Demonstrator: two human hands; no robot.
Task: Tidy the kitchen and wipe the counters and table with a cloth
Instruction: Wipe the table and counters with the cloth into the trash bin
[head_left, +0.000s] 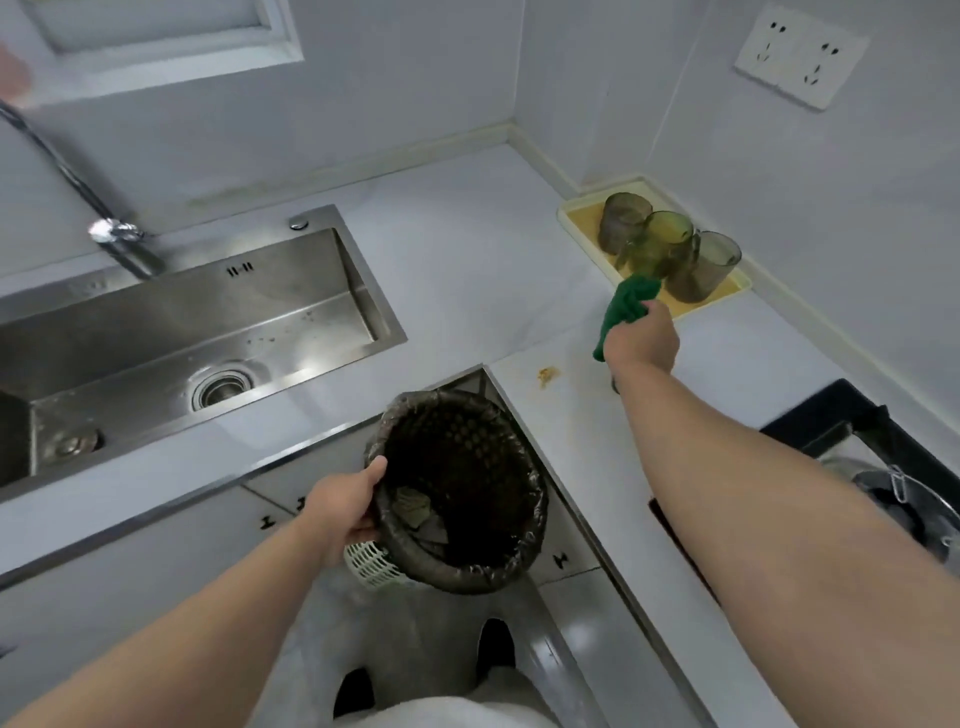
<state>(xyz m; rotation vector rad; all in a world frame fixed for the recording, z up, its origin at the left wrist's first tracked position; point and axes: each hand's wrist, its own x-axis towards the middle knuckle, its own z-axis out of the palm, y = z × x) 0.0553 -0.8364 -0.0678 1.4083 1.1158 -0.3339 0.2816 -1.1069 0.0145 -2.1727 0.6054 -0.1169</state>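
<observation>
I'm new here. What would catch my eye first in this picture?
Two bare arms reach out: the left hand holds a dark-lined waste bin by its rim below the counter at its inner corner, while the right hand grips a green cloth over the counter. Just beyond the cloth, three tinted glasses stand on a cream tray, and a small orange smear marks the counter near the bin.

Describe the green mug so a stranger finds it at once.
Start at the counter corner below the wall socket, where a cream tray holds three glass mugs. Take the middle mug: it is yellow-green, the far mug and near mug smoky grey.
</observation>
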